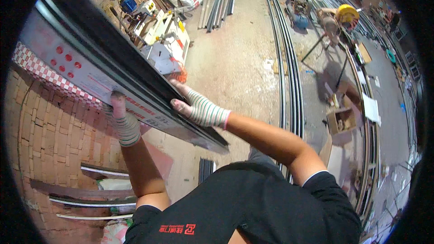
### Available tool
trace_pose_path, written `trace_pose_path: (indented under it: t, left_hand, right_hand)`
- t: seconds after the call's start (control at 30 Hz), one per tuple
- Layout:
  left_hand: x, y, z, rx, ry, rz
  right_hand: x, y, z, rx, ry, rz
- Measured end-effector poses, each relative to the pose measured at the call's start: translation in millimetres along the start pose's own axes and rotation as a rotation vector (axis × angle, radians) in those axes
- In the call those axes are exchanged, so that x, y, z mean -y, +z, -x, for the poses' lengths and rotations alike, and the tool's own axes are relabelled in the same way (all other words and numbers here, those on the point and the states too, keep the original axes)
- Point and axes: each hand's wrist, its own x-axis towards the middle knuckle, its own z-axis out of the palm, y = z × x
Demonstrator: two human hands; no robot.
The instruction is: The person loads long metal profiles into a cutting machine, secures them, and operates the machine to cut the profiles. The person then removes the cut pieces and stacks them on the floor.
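The concrete floor (235, 63) fills most of the view, with a brick wall (49, 131) rising along the person's left side. Across the upper left runs a long metal panel (90, 58), dark along its upper edge and pale grey on its face, with red dots and a red-and-white checked strip near its far end. It is held up in the air, slanting from the top left corner down to a cut end just in front of the person's chest.

On the floor beyond it lie long metal rails (289, 72) running away from the person, and a shorter bundle of bars (219, 2) farther off. A white saw machine (165, 40) stands just behind the panel. To the right are a stand with a yellow disc (346, 13) and an open cardboard box (341, 119).

Both hands wear striped knitted gloves. The left hand (122, 117) is under the panel's lower edge, fingers wrapped up onto its pale face, gripping it. The right hand (196, 106) lies on the panel's dark upper edge nearer the cut end, fingers curled over it and closed on it.
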Motion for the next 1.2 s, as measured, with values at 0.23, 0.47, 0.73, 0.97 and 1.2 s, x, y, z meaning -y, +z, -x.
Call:
trace_pose_path:
  t: [0.23,0.47,0.73,0.97,1.2]
  left_hand:
    - [95.1,136.7,-134.5,0.188,0.053,-0.262]
    - [147.1,260.7,-252.4,0.517,0.001,-0.378]
    - [262.0,286.7,-275.0,0.402,0.392,-0.769]
    - [384.7,157.3,-221.1,0.2,-0.066,-1.417]
    - [509.5,81.3,-316.6,0.188,-0.156,-1.427]
  right_hand:
    - [-90.8,-107.5,-131.3,-0.162,0.18,-0.252]
    - [-147.0,-237.9,-271.0,-0.092,0.2,-0.663]
    - [-231.1,-296.9,-344.9,-0.112,0.272,-1.083]
    - [-310.5,-357.7,-452.7,-0.208,0.195,-1.226]
    - [-429.5,-432.8,-596.1,-0.722,0.543,-0.919]
